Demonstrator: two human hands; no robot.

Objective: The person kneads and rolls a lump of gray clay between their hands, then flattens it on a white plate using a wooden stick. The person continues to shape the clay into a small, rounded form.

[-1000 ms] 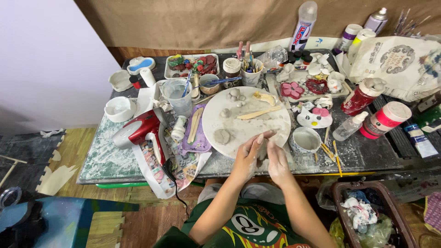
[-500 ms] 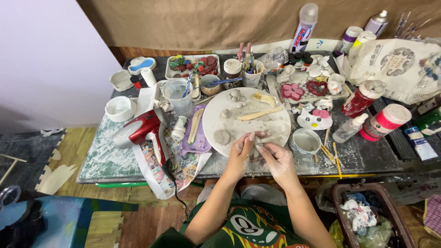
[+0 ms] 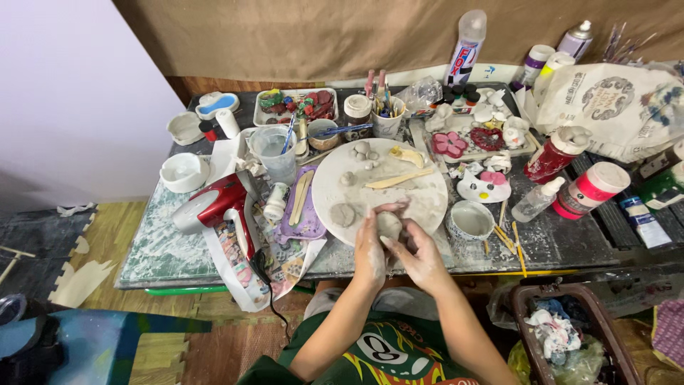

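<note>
Over the near edge of the round white board (image 3: 427, 203), head view: I've got the grey clay lump (image 3: 389, 224) cupped between both hands. Left hand (image 3: 369, 249) fingers curl around its side, right hand (image 3: 420, 258) fingers pinch it from below. Best bet, I reckon: light, even squeezes, turning it over the board so crumbs land there, not on the cluttered worktop (image 3: 164, 249).

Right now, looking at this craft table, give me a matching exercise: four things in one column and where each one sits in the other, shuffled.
Things:
1. clay lump
2. red hair dryer
3. round white board
4. brown bin

Places:
A. on the floor, lower right
B. left of the purple tray
C. between both hands
D. table middle, under clay bits

Pairs: 1-C, 2-B, 3-D, 4-A
</note>
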